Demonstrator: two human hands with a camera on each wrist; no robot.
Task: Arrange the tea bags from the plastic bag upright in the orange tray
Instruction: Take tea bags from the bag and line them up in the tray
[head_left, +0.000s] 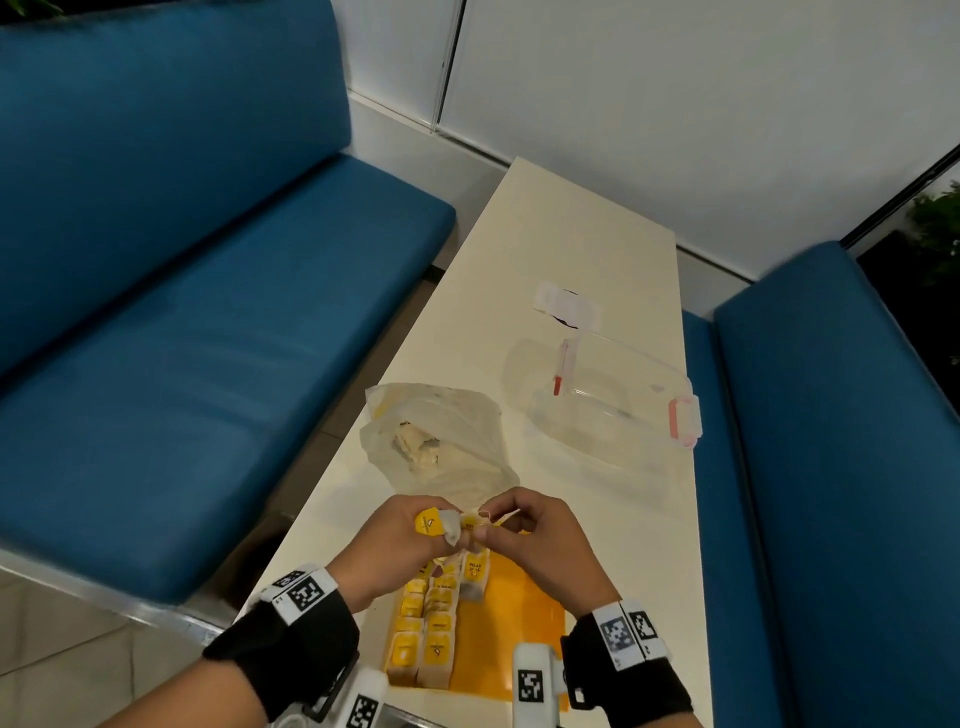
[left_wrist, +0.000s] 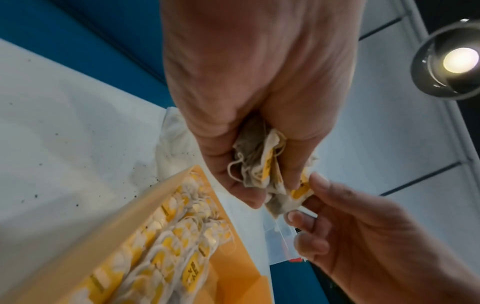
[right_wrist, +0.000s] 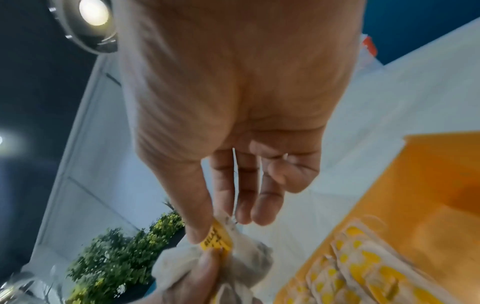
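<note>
My left hand (head_left: 415, 535) grips a bunch of tea bags (left_wrist: 262, 164) with yellow tags, held above the orange tray (head_left: 524, 618). My right hand (head_left: 524, 530) pinches the yellow tag (right_wrist: 217, 239) of one tea bag from that bunch between thumb and forefinger. In the tray's left part, several tea bags (head_left: 431, 618) stand upright in rows; its right part is bare. The crumpled plastic bag (head_left: 441, 441) lies on the table just beyond my hands, with more tea bags inside.
A clear plastic container (head_left: 608, 400) with red latches sits at the right of the white table (head_left: 561, 234), a small white paper (head_left: 566, 306) beyond it. Blue benches (head_left: 208, 312) flank the table on both sides.
</note>
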